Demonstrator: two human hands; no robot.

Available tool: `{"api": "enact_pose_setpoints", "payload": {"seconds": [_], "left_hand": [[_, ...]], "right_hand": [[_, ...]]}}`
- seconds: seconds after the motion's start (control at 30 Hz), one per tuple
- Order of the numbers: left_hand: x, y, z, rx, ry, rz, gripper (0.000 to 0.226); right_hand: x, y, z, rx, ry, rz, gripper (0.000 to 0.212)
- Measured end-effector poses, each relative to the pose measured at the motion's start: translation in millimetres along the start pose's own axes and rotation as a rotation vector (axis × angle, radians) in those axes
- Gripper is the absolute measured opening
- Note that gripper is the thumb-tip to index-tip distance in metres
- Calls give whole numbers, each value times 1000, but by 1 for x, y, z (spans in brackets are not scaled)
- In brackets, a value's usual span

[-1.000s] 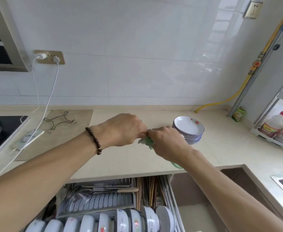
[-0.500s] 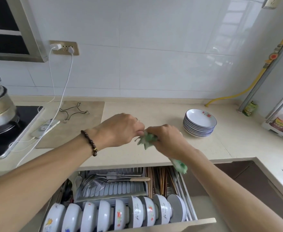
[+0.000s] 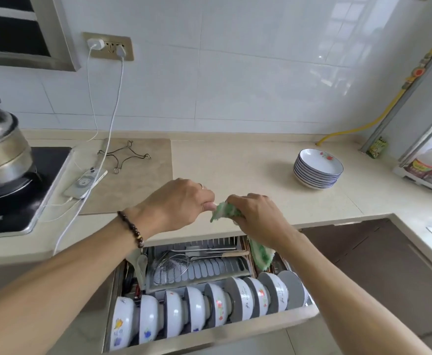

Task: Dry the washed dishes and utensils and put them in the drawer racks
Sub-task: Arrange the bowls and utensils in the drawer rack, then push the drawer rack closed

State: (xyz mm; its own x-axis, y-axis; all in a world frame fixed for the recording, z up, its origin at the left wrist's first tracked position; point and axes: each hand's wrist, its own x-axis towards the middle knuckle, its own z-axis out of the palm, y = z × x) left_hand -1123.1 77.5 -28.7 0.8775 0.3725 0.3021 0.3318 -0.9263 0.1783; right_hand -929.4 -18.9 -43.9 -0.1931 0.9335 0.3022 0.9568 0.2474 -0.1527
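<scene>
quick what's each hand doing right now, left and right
Left hand: fingers curled in a grip; what it holds is hidden, cannot tell.
Right hand: grips the green cloth.

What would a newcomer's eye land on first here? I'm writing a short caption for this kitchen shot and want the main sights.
First, the two hands meeting over the counter edge: the right hand grips a green cloth, and the left hand pinches something small against it that cannot be made out. Below them, the open drawer holds a row of white bowls standing on edge. A stack of plates waits on the counter to the right.
</scene>
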Motion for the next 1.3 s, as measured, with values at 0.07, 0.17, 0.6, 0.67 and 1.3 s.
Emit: {"api": "enact_pose_setpoints", "payload": {"seconds": [0.07, 0.17, 0.6, 0.67, 1.3], "left_hand": [[-17, -9, 10, -1, 55, 34, 31], [-39, -14, 27, -72, 70, -6, 34], [-92, -7, 90, -533, -8, -778, 38], [-106, -9, 97, -553, -99, -851, 38], [-180, -145, 343, -959, 273, -1843, 26]], "right_hand": [[-9, -6, 16, 45, -20, 63, 12], [-18, -17, 47, 122, 8, 143, 7], [-18, -52, 128, 1172, 76, 1176, 22], [-29, -49, 141, 966, -107, 1090, 25], [-17, -42, 299, 770, -372, 804, 31]]}}
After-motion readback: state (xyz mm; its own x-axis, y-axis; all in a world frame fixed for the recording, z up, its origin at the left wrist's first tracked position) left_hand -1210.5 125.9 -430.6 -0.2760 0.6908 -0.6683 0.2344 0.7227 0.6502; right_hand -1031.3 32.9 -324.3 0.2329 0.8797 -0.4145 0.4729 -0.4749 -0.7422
